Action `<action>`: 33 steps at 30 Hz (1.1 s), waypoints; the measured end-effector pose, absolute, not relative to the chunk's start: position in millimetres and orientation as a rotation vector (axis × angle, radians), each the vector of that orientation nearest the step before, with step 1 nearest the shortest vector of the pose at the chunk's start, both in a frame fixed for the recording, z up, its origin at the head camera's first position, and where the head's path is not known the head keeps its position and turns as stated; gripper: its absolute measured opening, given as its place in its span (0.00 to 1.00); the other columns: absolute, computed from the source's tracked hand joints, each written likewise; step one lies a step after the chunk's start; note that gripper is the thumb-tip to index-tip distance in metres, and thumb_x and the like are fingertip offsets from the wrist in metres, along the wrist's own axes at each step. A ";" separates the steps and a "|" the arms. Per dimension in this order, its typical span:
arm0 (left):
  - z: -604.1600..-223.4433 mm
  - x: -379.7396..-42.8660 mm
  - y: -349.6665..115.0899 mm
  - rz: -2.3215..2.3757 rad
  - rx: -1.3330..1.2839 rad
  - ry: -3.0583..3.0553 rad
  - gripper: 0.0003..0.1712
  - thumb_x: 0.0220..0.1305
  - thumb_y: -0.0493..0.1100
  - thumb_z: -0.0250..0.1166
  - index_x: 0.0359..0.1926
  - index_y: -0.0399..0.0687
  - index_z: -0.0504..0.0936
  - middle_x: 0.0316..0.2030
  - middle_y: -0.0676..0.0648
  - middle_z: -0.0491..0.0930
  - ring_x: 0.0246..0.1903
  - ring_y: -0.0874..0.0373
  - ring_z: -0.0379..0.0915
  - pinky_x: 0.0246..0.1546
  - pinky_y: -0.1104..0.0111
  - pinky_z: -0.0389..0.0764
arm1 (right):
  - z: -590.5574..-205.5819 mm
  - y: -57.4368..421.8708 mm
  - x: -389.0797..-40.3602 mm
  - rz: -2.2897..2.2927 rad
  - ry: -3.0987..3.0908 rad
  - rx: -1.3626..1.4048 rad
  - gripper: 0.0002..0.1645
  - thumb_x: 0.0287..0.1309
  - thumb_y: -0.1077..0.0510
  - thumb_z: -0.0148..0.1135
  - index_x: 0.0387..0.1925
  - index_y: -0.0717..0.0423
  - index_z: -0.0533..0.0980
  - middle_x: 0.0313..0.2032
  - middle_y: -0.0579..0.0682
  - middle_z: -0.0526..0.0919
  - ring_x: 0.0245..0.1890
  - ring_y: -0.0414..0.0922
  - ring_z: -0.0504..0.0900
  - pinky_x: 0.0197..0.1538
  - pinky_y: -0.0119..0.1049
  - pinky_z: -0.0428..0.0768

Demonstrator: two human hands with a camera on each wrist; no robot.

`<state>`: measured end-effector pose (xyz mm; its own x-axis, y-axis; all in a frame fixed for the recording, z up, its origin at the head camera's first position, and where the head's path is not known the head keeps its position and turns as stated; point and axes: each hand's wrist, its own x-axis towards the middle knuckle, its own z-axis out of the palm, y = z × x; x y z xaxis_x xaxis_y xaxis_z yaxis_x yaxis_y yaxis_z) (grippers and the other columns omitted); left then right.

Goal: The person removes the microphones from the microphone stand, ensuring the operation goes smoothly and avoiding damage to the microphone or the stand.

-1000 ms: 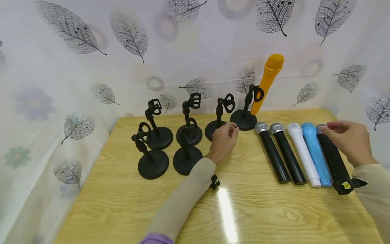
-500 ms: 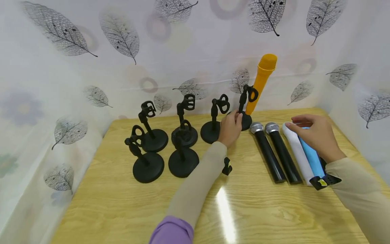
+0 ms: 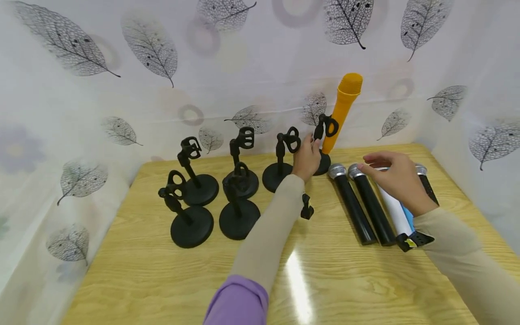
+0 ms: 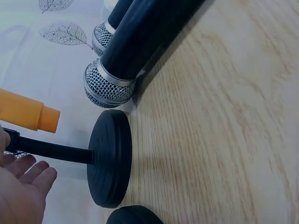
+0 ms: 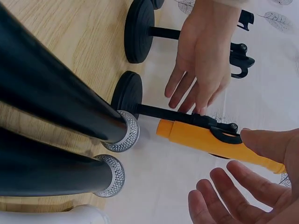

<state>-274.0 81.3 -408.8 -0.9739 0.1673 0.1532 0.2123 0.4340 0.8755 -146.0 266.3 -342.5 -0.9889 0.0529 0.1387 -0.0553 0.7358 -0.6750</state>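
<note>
My left hand (image 3: 307, 158) is at the stem of the rightmost black microphone stand (image 4: 110, 158), fingertips by the upper stem; in the right wrist view its fingers (image 5: 189, 93) are fairly straight, apparently touching the stem. An orange microphone (image 3: 342, 108) leans tilted in that stand's ring clip (image 5: 226, 135). My right hand (image 3: 396, 178) hovers above the microphone row, thumb and fingers apart, holding nothing. Under or beside it lie two black microphones with silver heads (image 3: 351, 205) (image 3: 373, 205), a white microphone (image 3: 393, 210) and a partly hidden blue one (image 3: 407, 215).
Several other black stands with bare clips (image 3: 280, 174) (image 3: 239, 219) (image 3: 192, 225) stand left of the hand on the wooden table (image 3: 325, 280). Another silver-headed black microphone (image 3: 425, 183) lies at the far right, partly covered. A leaf-patterned cloth (image 3: 260, 67) hangs behind.
My left hand has moved right and away from me, to the rightmost stand. My right hand has moved left over the microphones. The view has shifted slightly right.
</note>
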 end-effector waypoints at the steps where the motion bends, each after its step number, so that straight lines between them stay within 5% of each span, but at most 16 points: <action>1: -408.3 -275.6 82.7 -1.612 -0.348 -2.618 0.27 0.83 0.47 0.46 0.76 0.42 0.62 0.67 0.43 0.73 0.64 0.54 0.72 0.64 0.62 0.71 | -342.5 265.3 -146.2 1.093 -2.788 0.003 0.33 0.66 0.38 0.64 0.57 0.61 0.80 0.53 0.64 0.83 0.52 0.59 0.81 0.42 0.34 0.76; 13: -393.8 -293.5 90.7 -1.697 -0.433 -2.488 0.26 0.83 0.41 0.46 0.75 0.40 0.61 0.68 0.40 0.71 0.66 0.53 0.70 0.65 0.67 0.68 | -345.4 262.9 -148.8 1.106 -2.780 0.024 0.34 0.65 0.36 0.65 0.56 0.59 0.81 0.52 0.62 0.84 0.50 0.58 0.83 0.37 0.24 0.74; 26: -390.5 -290.8 89.5 -1.567 -0.421 -2.592 0.25 0.82 0.46 0.46 0.74 0.47 0.65 0.63 0.42 0.75 0.60 0.54 0.74 0.60 0.66 0.74 | -346.7 263.1 -149.0 1.109 -2.819 -0.014 0.36 0.65 0.33 0.62 0.57 0.59 0.80 0.53 0.63 0.83 0.51 0.58 0.82 0.43 0.42 0.77; 33: -393.4 -285.7 87.9 -1.465 -0.440 -2.627 0.23 0.81 0.46 0.48 0.71 0.47 0.66 0.57 0.46 0.79 0.50 0.58 0.79 0.47 0.68 0.79 | -346.8 264.4 -148.5 1.126 -2.813 -0.006 0.36 0.65 0.34 0.62 0.58 0.59 0.80 0.53 0.63 0.83 0.52 0.58 0.81 0.41 0.38 0.76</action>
<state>-285.7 87.9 -393.4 -0.9530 0.2006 0.2272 0.2987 0.4949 0.8160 -148.5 264.4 -346.8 -0.9938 0.0447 0.1020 -0.0380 0.7249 -0.6878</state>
